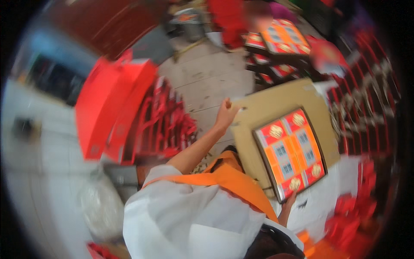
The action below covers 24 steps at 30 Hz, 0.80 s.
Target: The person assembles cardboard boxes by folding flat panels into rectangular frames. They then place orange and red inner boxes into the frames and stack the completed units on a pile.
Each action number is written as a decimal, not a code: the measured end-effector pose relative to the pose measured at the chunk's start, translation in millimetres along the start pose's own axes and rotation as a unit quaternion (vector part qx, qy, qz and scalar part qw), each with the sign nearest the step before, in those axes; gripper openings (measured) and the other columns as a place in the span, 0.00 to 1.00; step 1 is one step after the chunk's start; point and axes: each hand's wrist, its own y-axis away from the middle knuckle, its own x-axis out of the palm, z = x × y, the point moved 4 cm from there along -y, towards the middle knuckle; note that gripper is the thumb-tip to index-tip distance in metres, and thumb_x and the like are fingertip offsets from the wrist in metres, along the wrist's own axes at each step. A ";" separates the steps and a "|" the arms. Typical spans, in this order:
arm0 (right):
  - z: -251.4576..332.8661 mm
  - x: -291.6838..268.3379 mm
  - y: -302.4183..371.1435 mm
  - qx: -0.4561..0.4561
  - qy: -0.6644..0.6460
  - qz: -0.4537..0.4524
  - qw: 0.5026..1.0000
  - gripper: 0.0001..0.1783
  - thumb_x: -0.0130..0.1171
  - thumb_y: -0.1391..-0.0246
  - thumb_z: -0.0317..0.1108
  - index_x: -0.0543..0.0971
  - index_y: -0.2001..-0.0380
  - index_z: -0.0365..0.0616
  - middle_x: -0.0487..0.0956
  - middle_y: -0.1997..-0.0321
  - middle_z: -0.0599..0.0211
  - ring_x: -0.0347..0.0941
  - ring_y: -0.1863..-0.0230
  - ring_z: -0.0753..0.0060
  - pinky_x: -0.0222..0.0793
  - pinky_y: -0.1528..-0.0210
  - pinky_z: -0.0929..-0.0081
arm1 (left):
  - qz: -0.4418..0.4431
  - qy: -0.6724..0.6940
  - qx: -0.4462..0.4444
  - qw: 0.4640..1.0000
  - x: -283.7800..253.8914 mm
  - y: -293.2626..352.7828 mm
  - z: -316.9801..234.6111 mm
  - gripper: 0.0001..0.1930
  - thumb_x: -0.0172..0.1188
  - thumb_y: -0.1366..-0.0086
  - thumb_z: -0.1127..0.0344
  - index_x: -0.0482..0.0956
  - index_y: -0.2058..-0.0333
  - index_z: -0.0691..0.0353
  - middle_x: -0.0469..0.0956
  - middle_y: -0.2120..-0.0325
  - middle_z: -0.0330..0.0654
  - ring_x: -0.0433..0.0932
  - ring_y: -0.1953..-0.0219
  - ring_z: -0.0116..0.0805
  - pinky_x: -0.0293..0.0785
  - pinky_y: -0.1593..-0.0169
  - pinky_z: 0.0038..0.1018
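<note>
A shallow dark-rimmed box (268,167), filled with red and orange packets (297,149), lies on a brown cardboard sheet (276,103) to my right. My right hand (288,208) grips the near edge of this box, its fingers partly hidden by the rim. Out in front, my left hand (227,113) is raised near the far left corner of the cardboard with its fingers curled closed. Whatever the left fingers may hold is too blurred to make out.
Tall red boxes (101,110) and red bags (161,116) stand to my left. More filled boxes (284,39) are stacked ahead beside a person in red. Racked dark boxes with cord handles (362,103) stand at right. A grey bucket (189,25) sits far off on the tiled floor.
</note>
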 end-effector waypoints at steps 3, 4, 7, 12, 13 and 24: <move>29.1 19.5 22.0 -0.006 0.005 -0.050 0.999 0.26 0.52 0.45 0.47 0.66 0.50 0.38 0.73 0.56 0.63 0.72 0.58 0.68 0.68 0.55 0.70 | 0.171 -0.254 0.067 0.950 94.7 -19.8 74.0 0.39 0.60 0.49 0.50 0.58 0.45 0.68 0.66 0.51 0.56 0.65 0.48 0.48 0.62 0.47 0.38; 45.5 32.8 37.3 -0.007 0.003 -0.042 0.999 0.26 0.52 0.45 0.46 0.66 0.50 0.38 0.73 0.57 0.62 0.72 0.59 0.69 0.69 0.56 0.71 | 0.253 -0.288 0.039 0.923 121.9 -24.5 86.7 0.40 0.62 0.50 0.50 0.57 0.44 0.68 0.66 0.51 0.57 0.66 0.48 0.49 0.62 0.47 0.38; 58.2 48.8 62.0 -0.017 0.005 -0.078 0.997 0.25 0.53 0.45 0.44 0.67 0.51 0.37 0.73 0.57 0.62 0.73 0.60 0.70 0.69 0.57 0.71 | 0.329 -0.280 0.116 0.894 186.0 -34.6 115.3 0.41 0.63 0.52 0.50 0.58 0.44 0.67 0.69 0.54 0.57 0.69 0.52 0.48 0.65 0.50 0.38; 47.5 51.7 91.3 -0.076 -0.005 -0.189 0.979 0.23 0.53 0.45 0.42 0.68 0.53 0.34 0.74 0.56 0.61 0.73 0.61 0.70 0.70 0.59 0.72 | 0.552 -0.168 -0.102 0.810 205.2 -70.2 147.4 0.39 0.62 0.50 0.49 0.58 0.43 0.65 0.71 0.55 0.51 0.70 0.53 0.37 0.64 0.49 0.30; 53.5 66.0 97.0 -0.046 -0.008 -0.176 0.983 0.23 0.52 0.45 0.41 0.67 0.53 0.34 0.73 0.56 0.61 0.74 0.61 0.69 0.70 0.59 0.71 | 0.555 -0.101 -0.140 0.814 191.7 -72.3 158.6 0.40 0.61 0.49 0.49 0.57 0.42 0.63 0.69 0.53 0.50 0.67 0.50 0.37 0.62 0.47 0.29; 110.4 153.0 83.2 -0.019 0.042 -0.109 0.993 0.29 0.53 0.47 0.45 0.64 0.49 0.35 0.72 0.56 0.61 0.72 0.59 0.69 0.69 0.58 0.70 | 0.467 0.073 -0.220 0.853 75.6 -126.9 70.1 0.39 0.62 0.46 0.55 0.49 0.41 0.56 0.52 0.42 0.44 0.60 0.45 0.39 0.63 0.47 0.31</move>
